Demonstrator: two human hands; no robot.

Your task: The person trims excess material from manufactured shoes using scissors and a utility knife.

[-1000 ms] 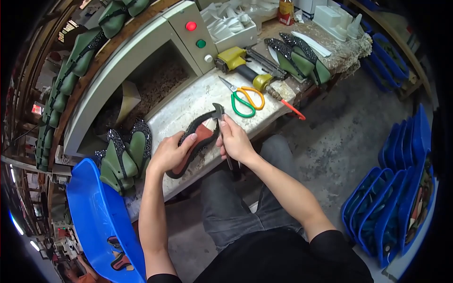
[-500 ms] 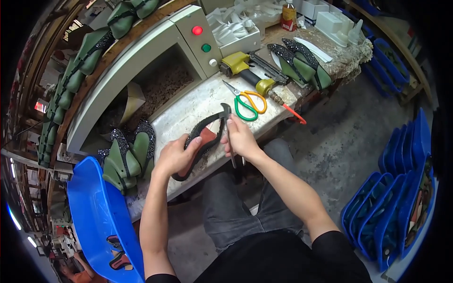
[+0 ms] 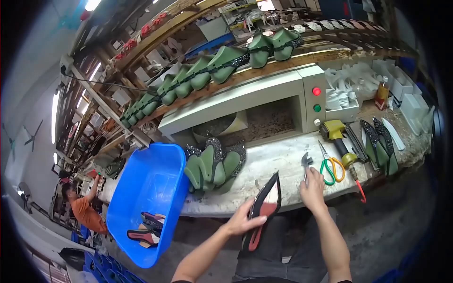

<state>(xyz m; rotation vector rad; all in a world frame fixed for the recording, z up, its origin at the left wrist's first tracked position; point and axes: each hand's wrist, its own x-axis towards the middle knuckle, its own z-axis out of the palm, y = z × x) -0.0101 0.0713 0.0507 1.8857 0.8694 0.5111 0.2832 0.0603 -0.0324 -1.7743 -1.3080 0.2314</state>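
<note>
My left hand [image 3: 243,218] grips a dark shoe upper with a reddish insole [image 3: 268,208], held at the bench's front edge above my lap. My right hand [image 3: 312,187] is closed round the handle of a small metal hammer-like tool [image 3: 306,161], whose head points away from me over the bench. Just right of that hand lie scissors [image 3: 333,170] with one green and one orange handle. Beyond them rests a yellow and black air tool [image 3: 336,133] with a red hose.
A blue bin [image 3: 146,181] with shoe uppers stands at the left. Green shoe lasts [image 3: 211,165] sit beside it, others on the shelf [image 3: 226,64] above a grey machine [image 3: 308,96]. More lasts [image 3: 381,148] lie at the right. Another person [image 3: 86,212] works far left.
The view has swung left and up. My left hand has brought the shoe upper away from the tool, toward my lap. The tool in my right hand now lies low over the bench.
</note>
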